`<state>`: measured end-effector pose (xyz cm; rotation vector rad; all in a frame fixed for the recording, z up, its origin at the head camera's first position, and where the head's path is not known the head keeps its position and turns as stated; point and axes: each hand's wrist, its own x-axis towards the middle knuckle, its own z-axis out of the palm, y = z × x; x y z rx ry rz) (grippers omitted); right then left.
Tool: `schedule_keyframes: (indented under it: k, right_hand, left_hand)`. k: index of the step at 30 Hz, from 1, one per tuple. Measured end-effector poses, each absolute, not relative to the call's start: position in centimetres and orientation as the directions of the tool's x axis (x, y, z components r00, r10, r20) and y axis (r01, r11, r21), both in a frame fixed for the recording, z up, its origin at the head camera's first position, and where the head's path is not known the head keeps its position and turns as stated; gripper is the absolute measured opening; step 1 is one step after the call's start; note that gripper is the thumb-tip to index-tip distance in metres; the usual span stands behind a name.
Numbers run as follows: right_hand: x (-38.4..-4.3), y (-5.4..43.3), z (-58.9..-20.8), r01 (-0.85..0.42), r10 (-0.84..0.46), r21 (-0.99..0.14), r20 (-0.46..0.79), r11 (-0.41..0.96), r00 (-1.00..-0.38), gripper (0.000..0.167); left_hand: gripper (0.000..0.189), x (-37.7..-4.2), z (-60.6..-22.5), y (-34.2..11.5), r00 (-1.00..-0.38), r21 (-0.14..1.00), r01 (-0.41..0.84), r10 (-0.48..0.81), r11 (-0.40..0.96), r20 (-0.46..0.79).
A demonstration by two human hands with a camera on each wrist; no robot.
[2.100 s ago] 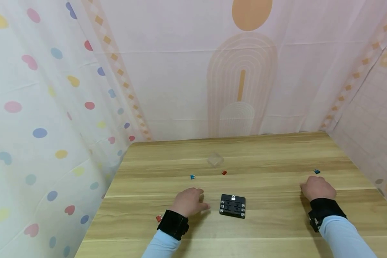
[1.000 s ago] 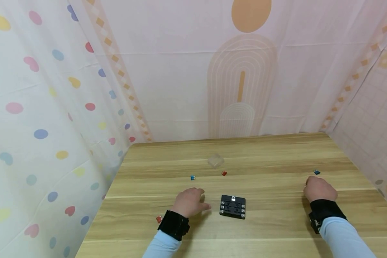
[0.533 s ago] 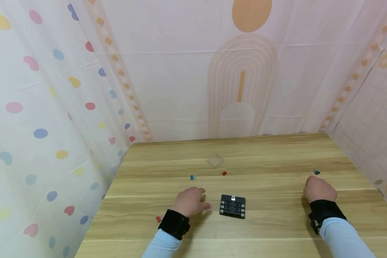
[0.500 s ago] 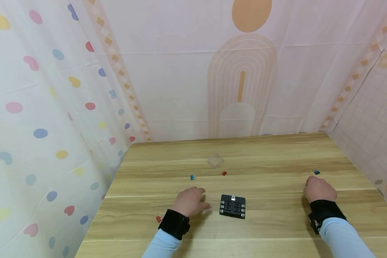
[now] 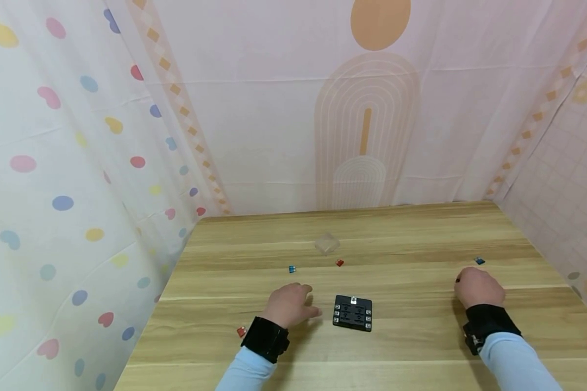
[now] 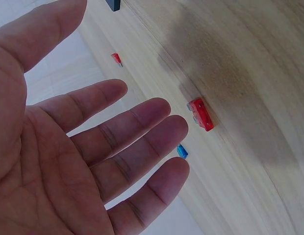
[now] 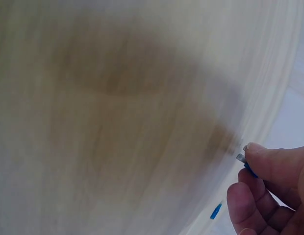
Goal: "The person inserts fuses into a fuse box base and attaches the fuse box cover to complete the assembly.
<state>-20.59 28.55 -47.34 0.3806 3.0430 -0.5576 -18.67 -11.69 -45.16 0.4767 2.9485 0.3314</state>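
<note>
My right hand [image 5: 479, 289] pinches a blue blade fuse [image 7: 249, 168] between thumb and fingers, its metal prongs sticking out past the thumb tip. Another blue blade fuse [image 5: 479, 260] lies on the table just beyond that hand. My left hand [image 5: 287, 307] hovers above the table with spread fingers and a bare palm, left of the black fuse block [image 5: 353, 313]. One red blade fuse [image 6: 201, 113] lies on the wood by the left wrist. Farther back are a blue blade fuse [image 5: 292, 269] and a second red one [image 5: 339, 262].
A clear plastic cover [image 5: 326, 244] lies toward the back of the wooden table [image 5: 411, 233]. Patterned curtains [image 5: 269, 136] hang behind the table and along both sides.
In the last half second my right hand has shifted slightly left, carrying the blue blade fuse. My left hand and the things on the table have stayed nearly where they were.
</note>
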Motion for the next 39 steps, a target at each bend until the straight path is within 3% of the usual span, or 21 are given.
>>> schedule_keyframes:
  k: [13,39]
  right_hand:
    - [-19.9,25.9,-47.0,0.131,0.133,-0.389,-0.022,0.912,-0.991,0.015]
    - [-18.3,18.1,-47.1,-0.006,0.041,-0.411,0.105,0.912,-0.994,0.012]
  left_hand:
    - [0.058,-18.4,-45.3,-11.7,-0.943,0.258,0.277,0.313,0.925,-0.110]
    - [0.066,-18.3,-46.8,-9.3,-0.905,0.167,0.415,0.424,0.894,-0.020]
